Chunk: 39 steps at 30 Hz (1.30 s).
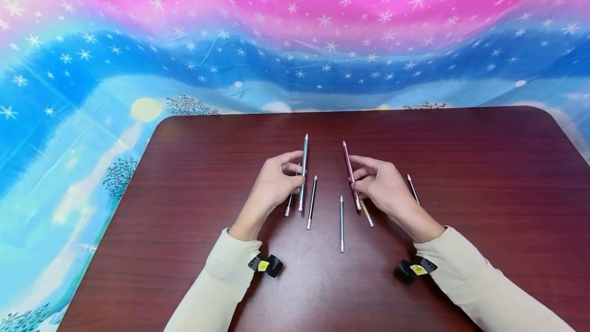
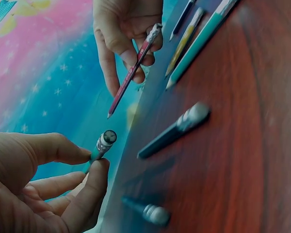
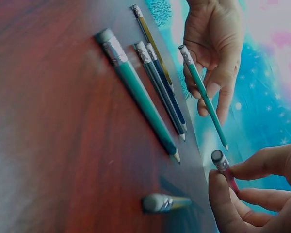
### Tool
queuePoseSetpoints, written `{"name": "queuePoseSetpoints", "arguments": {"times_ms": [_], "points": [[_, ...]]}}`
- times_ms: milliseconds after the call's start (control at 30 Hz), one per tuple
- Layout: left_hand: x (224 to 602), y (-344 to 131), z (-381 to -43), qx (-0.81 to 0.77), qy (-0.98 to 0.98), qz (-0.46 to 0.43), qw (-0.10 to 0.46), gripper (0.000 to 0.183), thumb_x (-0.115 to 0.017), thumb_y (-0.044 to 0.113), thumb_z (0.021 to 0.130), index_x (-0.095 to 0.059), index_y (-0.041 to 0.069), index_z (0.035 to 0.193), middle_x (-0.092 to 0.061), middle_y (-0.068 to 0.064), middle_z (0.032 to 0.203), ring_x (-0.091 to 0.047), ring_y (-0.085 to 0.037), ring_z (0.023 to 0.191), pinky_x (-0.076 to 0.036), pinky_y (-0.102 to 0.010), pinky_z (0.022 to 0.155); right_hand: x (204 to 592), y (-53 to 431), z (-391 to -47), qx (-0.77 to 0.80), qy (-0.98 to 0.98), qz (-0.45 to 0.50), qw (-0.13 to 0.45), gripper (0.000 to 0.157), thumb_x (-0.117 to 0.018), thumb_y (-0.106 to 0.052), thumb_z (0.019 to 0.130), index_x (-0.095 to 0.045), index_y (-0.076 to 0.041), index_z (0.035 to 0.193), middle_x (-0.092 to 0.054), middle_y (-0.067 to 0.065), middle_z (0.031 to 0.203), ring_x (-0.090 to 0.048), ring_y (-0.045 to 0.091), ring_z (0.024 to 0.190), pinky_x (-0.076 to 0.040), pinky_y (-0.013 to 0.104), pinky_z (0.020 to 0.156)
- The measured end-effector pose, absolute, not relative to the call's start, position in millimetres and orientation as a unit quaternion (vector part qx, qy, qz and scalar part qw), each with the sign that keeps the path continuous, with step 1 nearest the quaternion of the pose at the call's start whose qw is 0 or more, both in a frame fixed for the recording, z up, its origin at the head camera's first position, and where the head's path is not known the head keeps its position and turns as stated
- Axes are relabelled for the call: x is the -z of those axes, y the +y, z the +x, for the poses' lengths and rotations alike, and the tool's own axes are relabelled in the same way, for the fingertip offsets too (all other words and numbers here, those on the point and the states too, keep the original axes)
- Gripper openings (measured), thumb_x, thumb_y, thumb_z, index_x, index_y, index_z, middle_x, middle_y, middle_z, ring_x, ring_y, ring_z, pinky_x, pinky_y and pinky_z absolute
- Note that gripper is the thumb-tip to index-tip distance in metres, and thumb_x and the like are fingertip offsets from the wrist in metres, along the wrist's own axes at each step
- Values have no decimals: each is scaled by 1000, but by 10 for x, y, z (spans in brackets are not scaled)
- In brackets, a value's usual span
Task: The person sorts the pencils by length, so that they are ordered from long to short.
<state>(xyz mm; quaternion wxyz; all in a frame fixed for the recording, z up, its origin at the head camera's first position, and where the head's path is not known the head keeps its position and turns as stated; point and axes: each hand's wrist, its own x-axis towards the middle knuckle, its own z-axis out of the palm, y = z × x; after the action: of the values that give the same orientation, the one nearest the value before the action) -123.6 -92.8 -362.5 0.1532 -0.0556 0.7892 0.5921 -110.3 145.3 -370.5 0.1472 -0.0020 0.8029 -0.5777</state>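
My left hand (image 1: 275, 181) pinches a green pencil (image 1: 304, 160) between thumb and fingers, point up and eraser end down. Opposite it, a red-pink pencil (image 1: 348, 163) is pinched the same way by my right hand (image 1: 382, 186). Both pencils are apart from each other. Below and between the hands lie a black pencil (image 1: 312, 204) and a green pencil (image 1: 341, 224). A dark pencil (image 1: 288, 206) lies partly hidden by the left hand. Under the right hand is a yellow-gold pencil (image 1: 367, 215), its upper part covered. Another dark pencil (image 1: 413, 188) lies right of the right hand.
The pencils lie on a dark reddish wooden table (image 1: 484, 178) with rounded far corners. Behind it hangs a pink and blue cloth (image 1: 295, 29) with snowflakes. A small black camera (image 1: 272, 265) is worn at the left wrist, another camera (image 1: 407, 270) at the right.
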Motion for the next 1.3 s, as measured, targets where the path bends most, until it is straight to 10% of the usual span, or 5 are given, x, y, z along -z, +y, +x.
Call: {"name": "queuePoseSetpoints", "arguments": {"times_ms": [800, 1300], "points": [[3582, -1890, -1617, -580, 793, -120, 143, 57, -64, 3, 101, -55, 21, 154, -65, -17, 133, -69, -23, 113, -63, -29, 81, 3589, 668, -1661, 634, 753, 0, 174, 67, -66, 13, 90, -52, -4, 153, -63, 6, 90, -70, 16, 75, -64, 28, 64], [3636, -2203, -1962, -583, 784, -147, 154, 56, -61, 5, 103, -51, 19, 156, -61, -15, 143, -69, -13, 110, -61, -26, 86, 3643, 271, -1911, 684, 709, 16, 170, 62, -63, 14, 90, -56, -3, 149, -68, 5, 83, -73, 36, 96, -63, 27, 62]]}}
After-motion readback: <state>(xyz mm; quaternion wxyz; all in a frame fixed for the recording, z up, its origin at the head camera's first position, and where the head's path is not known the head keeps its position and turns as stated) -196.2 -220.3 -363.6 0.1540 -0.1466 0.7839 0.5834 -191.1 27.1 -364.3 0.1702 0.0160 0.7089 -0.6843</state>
